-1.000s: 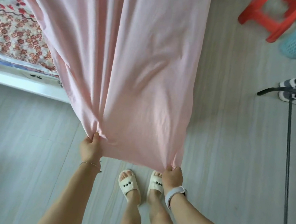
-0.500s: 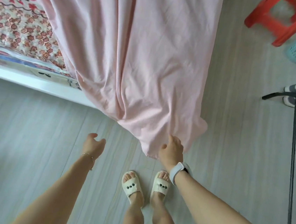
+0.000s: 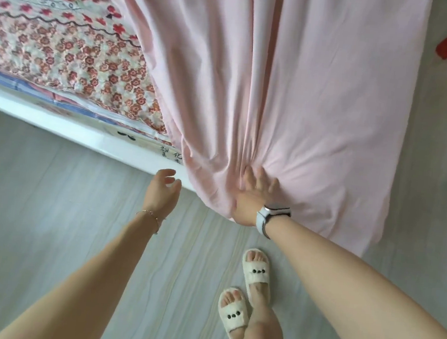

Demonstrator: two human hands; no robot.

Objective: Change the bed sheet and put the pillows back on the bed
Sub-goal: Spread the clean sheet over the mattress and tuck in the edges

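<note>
1. At centre frame, the pink sheet (image 3: 293, 94) hangs off the bed (image 3: 56, 121) corner.
2. Right hand (image 3: 255, 197) presses it, fingers spread, gripping nothing.
3. Left hand (image 3: 162, 190), lower centre: grip loose, empty.

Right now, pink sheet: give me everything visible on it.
The pink sheet is plain pale pink, thin woven-looking fabric, creased lengthwise. It drapes from the bed over the white bed frame corner and hangs toward the floor, covering part of the floral mattress cover. Folds bunch where the right hand presses into it, fingers spread. The left hand hovers open beside it, not touching.
</note>
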